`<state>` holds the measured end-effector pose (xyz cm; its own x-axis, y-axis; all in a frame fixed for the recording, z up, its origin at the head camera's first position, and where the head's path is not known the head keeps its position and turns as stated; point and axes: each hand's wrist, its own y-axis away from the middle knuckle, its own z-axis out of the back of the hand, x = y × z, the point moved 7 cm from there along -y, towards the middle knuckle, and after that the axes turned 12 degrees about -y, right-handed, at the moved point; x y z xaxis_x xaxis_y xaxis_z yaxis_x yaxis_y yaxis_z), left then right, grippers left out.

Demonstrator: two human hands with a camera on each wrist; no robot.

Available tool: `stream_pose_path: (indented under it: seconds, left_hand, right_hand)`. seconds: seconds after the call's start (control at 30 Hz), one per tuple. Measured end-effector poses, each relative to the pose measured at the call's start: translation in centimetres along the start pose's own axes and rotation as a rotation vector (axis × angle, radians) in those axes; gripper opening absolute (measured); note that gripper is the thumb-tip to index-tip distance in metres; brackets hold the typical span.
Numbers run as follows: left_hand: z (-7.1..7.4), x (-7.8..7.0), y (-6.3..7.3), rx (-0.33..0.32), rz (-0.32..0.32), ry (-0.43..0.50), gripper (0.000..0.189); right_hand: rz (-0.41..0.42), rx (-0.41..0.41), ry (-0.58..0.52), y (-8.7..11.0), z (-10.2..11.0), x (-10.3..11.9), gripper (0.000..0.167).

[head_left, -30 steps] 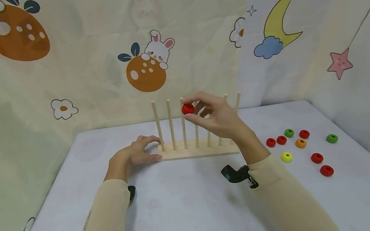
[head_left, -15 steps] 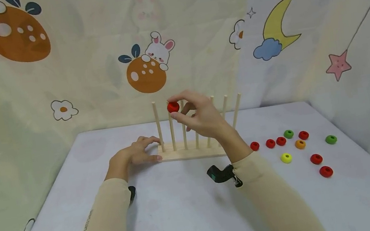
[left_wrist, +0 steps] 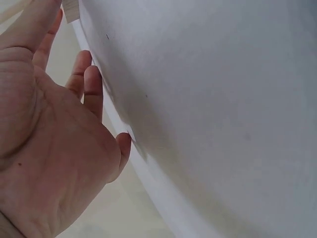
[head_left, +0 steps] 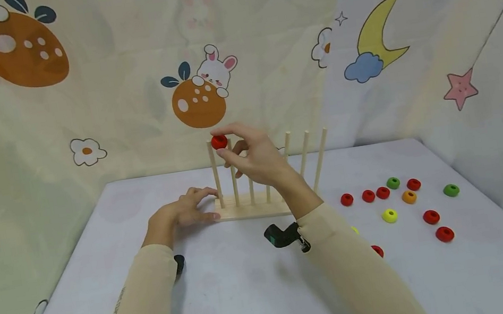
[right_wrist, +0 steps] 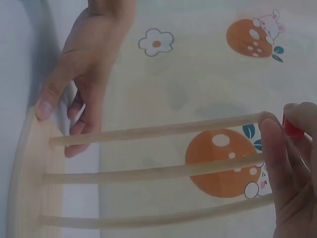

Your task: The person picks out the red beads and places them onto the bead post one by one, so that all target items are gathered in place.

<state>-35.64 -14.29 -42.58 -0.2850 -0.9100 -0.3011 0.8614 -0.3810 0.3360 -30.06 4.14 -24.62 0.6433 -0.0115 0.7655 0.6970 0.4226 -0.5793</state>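
Note:
My right hand (head_left: 258, 157) pinches a red bead (head_left: 219, 142) between thumb and fingertips, level with the tops of the two leftmost pegs of a wooden peg stand (head_left: 253, 210). In the right wrist view the red bead (right_wrist: 292, 128) is mostly covered by the fingers, close to the tip of the end peg (right_wrist: 153, 132). My left hand (head_left: 180, 210) holds the left end of the stand, thumb at the front edge and index finger behind. The left wrist view shows the left palm (left_wrist: 54, 144), with only a corner of the wood at the top. The right forearm hides part of the stand.
Several loose beads lie on the white table to the right: red (head_left: 445, 234), green (head_left: 451, 190), orange (head_left: 409, 196) and yellow (head_left: 389, 216). The right sleeve (head_left: 353, 260) partly covers a red bead (head_left: 378, 251) and another yellow one. A patterned cloth (head_left: 126, 89) hangs behind the table.
My right hand has carried the red bead leftward and slightly up, from near the third peg to the leftmost pegs. The left hand stays at the stand's end.

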Motion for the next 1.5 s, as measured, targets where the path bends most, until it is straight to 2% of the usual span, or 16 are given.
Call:
stream_pose_path:
  seconds: [0.13,0.3,0.37,0.57,0.77,0.93,1.3,1.5]
  left_hand:
    - [-0.5,0.2,-0.4,0.009,-0.008,-0.008,0.069]
    - [-0.7,-0.3,-0.2,0.016,-0.028,0.003,0.071]
    - [-0.7,-0.4,0.0,0.016,-0.033,0.004,0.071]
    - [-0.2,0.2,-0.4,0.014,0.016,-0.026,0.068]
    - [-0.3,0.7,-0.6,0.023,0.039,-0.007,0.070]
    - [-0.3,0.3,-0.1,0.016,0.025,-0.015,0.069]
    - [0.1,-0.2,0.2,-0.002,-0.002,0.001,0.068]
    - [-0.3,0.1,-0.3,0.010,0.017,0.004,0.070]
  right_hand:
    - [0.014,-0.030,0.005,-0.3,-0.3,0.0,0.035]
    - [0.005,-0.065,0.049,-0.6,-0.7,-0.3,0.035]
    - [-0.009,-0.063,0.067,-0.8,-0.8,-0.4,0.035]
    - [-0.035,-0.057,0.110,-1.7,-1.0,-0.4,0.037]
    - [-0.088,-0.021,0.169,-2.3,-1.7,-0.5,0.040]
    - [-0.120,-0.002,0.163,-2.2,-2.0,-0.4,0.042]
    - [-0.052,-0.007,0.144,-1.7,-1.5,0.9,0.042]
    - [-0.004,-0.004,0.114,-1.0,-1.1,1.5,0.041]
